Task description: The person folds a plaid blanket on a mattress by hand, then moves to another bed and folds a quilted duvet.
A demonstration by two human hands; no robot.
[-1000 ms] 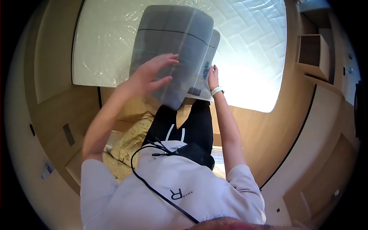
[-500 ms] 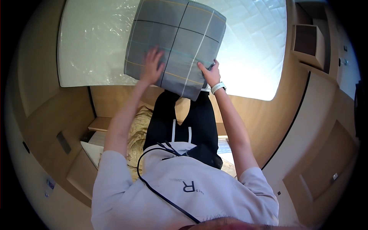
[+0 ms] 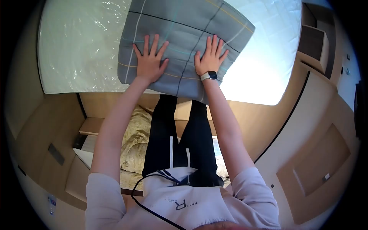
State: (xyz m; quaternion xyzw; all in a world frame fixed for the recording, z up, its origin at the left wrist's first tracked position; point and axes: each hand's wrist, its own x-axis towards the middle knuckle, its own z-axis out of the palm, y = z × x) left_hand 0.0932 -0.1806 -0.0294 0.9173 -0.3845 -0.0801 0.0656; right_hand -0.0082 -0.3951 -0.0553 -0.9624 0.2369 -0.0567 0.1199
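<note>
A grey checked cloth (image 3: 172,32), a flat piece with black, white, yellow and teal lines, lies on the plastic-wrapped mattress (image 3: 82,50). My left hand (image 3: 150,64) rests on the left part of the cloth, palm down with the fingers spread. On the right part, my right hand (image 3: 211,59) also lies flat, fingers apart, with a watch (image 3: 209,75) on its wrist. Neither hand grips the cloth. Its near edge hangs slightly over the mattress edge, and its top runs out of view.
Wooden panels line both sides. An open shelf unit (image 3: 314,48) stands at the right. Below the mattress edge, shiny gold-coloured fabric (image 3: 136,142) lies beside my legs. A black cable (image 3: 140,201) runs across my shirt.
My right hand has let go of the cloth's right edge and now lies flat on top. The cloth has turned clockwise on the mattress. My left hand has settled flat with fingers spread.
</note>
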